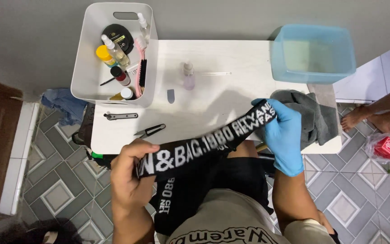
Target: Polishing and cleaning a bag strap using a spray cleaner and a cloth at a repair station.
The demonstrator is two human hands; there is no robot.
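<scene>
A wide black strap (204,147) with white lettering stretches taut between both hands above my lap. My left hand (129,176), bare, grips its lower left end. My right hand (283,133), in a blue glove, holds the upper right end near the table's front edge. The strap's loose part hangs down onto a black bag (195,190) on my lap.
A white table (231,58) carries a white basket (91,68) of bottles and brushes, a small clear spray bottle (188,76), thread snips (150,131), a black tool (121,116), a blue tub (313,54) and a grey cloth (319,117). Another person's bare foot (355,119) rests on the tiled floor at right.
</scene>
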